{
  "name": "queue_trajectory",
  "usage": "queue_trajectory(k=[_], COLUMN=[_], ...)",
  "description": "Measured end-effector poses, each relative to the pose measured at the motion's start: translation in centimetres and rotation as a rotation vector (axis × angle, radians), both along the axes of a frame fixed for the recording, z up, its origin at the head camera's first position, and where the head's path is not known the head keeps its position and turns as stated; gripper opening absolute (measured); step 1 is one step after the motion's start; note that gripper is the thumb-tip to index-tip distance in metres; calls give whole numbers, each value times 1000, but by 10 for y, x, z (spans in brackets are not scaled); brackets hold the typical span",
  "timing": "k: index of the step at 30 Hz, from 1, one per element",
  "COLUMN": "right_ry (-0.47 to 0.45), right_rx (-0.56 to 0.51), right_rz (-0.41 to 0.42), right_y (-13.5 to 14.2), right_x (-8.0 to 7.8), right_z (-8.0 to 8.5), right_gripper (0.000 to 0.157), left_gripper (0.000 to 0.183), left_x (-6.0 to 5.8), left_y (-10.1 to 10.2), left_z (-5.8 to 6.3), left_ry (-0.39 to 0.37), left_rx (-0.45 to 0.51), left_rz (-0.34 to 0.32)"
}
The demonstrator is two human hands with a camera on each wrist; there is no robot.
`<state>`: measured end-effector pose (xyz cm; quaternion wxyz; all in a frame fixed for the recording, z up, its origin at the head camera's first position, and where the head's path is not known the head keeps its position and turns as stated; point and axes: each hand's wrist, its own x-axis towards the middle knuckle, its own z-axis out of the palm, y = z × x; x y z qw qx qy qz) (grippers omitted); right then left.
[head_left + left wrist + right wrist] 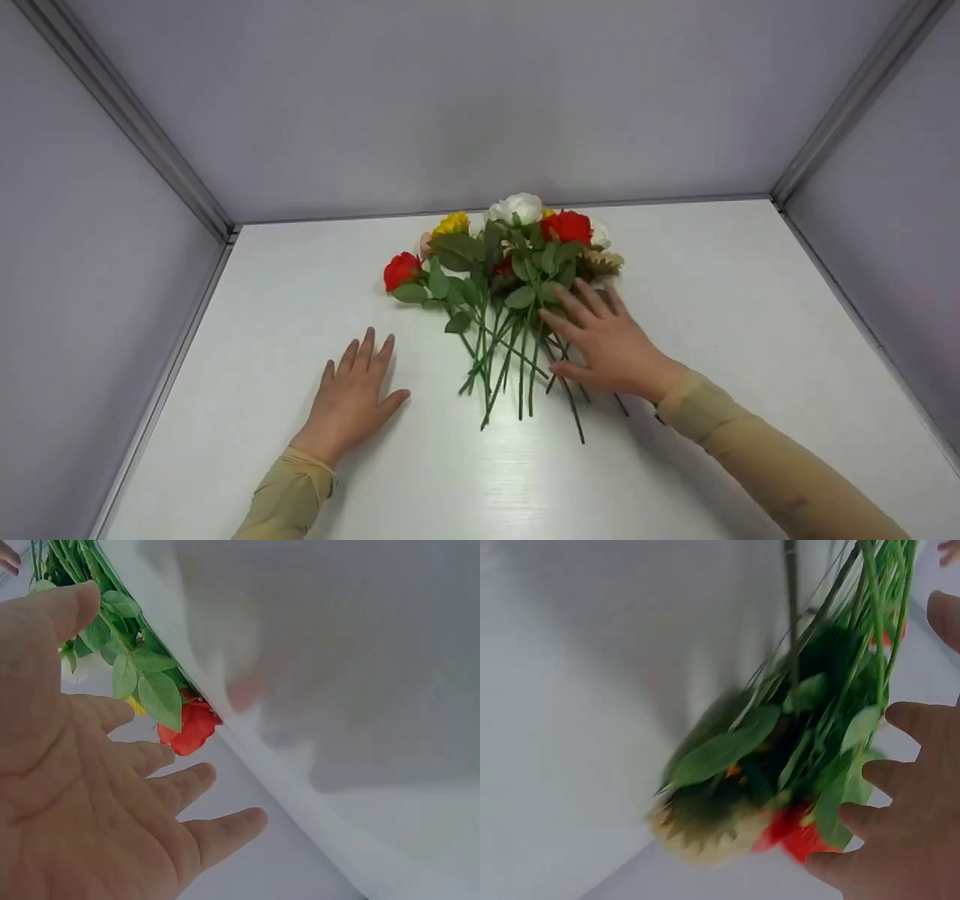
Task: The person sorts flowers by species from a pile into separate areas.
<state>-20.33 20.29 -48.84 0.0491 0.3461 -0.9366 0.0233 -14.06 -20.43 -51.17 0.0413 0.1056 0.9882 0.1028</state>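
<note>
A loose pile of artificial flowers lies at the back middle of the white table, with crossing green stems (521, 375) towards the front. Among the heads are a red rose (403, 271) at the left, a yellow flower (451, 225), a white flower (519, 208), another red rose (568, 227) and a beige flower (604, 262). My right hand (611, 349), fingers spread, is over the right side of the leaves and stems; whether it touches them I cannot tell. To the left of the pile, my left hand (349, 409) is apart from it, palm down, fingers straight, holding nothing.
The white table (262, 300) ends at a pale back wall (495, 97). Side walls with grey metal corner posts (847, 105) enclose it on the left and right.
</note>
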Motion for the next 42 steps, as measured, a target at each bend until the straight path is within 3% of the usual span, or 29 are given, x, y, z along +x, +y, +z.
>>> queue_trajectory(k=[6, 9, 12, 17, 25, 36, 42], right_ry=[0, -1, 36, 67, -14, -60, -73], right_rx=[159, 224, 238, 223, 176, 45, 38], right_rz=[186, 179, 143, 89, -4, -45, -77], right_y=[-89, -111, -114, -101, -65, 16, 65], right_x=[-10, -13, -16, -20, -20, -30, -37], right_z=[-1, -11, -18, -22, -25, -32, -32], right_gripper=[72, 70, 69, 70, 71, 68, 67], left_gripper=[84, 85, 85, 87, 89, 89, 89], left_x=[-1, 0, 2, 2, 0, -5, -7], left_y=[10, 18, 27, 46, 86, 147, 178], left_z=[1, 1, 2, 8, 18, 17, 19], left_ry=[-16, -13, -7, -10, -17, -3, -21], left_rx=[-33, -35, -34, -28, -28, -44, -30], left_rz=[-17, -28, -46, -85, -201, -346, -416])
